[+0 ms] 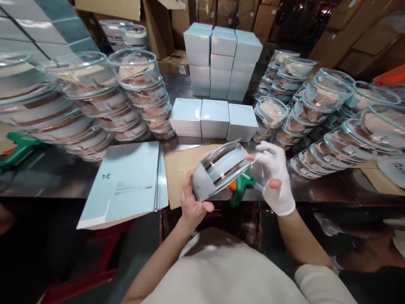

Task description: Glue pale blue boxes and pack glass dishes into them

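Observation:
My left hand [193, 207] is bare and grips the lower left end of a small light-blue and white carton [204, 183]. The carton is tilted, its open side showing pale panels and dark gaps inside. My right hand [275, 177] wears a white glove with bare fingertips showing. One of its fingertips touches the carton's right edge, while the thumb stands apart. Below the carton, partly covered by it, lies a green and orange glue gun [242, 188]. A brown cardboard sheet [175, 175] is under the carton and my left hand.
Flat light-blue cartons [126, 181] lie stacked at left. Closed boxes [215, 116] stand in a row ahead, with a taller stack [223, 55] behind. Stacked clear round containers [139, 84] rise at left, more containers [329, 93] at right. Another green glue gun [22, 147] lies far left.

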`<state>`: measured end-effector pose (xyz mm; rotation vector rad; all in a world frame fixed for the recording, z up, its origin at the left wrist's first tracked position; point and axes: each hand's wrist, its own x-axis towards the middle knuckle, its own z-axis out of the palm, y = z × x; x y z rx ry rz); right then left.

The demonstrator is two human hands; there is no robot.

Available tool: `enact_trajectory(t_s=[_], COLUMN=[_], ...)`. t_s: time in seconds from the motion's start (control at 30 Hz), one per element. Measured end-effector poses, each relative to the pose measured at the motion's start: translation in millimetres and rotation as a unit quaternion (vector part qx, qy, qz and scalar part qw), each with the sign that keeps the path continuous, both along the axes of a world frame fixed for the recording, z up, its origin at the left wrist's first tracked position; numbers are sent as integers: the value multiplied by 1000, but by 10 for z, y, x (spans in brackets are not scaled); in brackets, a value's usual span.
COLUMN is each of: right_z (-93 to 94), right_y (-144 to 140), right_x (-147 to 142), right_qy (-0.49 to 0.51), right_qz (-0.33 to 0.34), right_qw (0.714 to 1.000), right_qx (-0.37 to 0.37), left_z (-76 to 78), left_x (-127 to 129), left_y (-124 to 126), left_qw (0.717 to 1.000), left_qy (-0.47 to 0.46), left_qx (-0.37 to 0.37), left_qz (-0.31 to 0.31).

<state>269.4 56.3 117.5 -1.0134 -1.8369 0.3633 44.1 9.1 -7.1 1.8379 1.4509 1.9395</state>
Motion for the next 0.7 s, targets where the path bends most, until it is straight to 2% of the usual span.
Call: enact_trajectory(t_s=[0.07,0.2,0.23,0.3,0.37,0.4,0.47,0.57,0.63,0.7], right_z=[-122,-564,-668,-816,-879,-888,-882,-848,-808,-757], right_y=[-5,127,162,209,224,221,202,162,130,81], right_x=[147,263,220,48,-213,-362,-660,-980,-1015,-874], right_qy=[-38,95,115,116,118,133,201,327,353,306], right_qz=[44,39,50,118,199,215,182,62,34,33], right_qw=[998,988,982,973,959,953,945,924,917,933], right_qx=[3,-113,-138,-159,-160,-166,-182,-187,-183,-186], left_z=[-135,-315,-340,-371,-381,-379,-363,-331,-318,-310], left_x=[-26,-162,-205,-279,-316,-316,-285,-239,-267,-354], left_y=[-2,40,45,32,-2,-20,-45,-43,-34,-34], left_qw=[998,994,993,993,994,994,993,986,988,994], left_qy=[-59,-69,-58,-40,-47,-61,-105,-151,-117,-48], left_qx=[-23,69,89,95,79,70,50,58,83,71], left_qz=[-14,-41,-51,-63,-58,-49,-17,34,50,60])
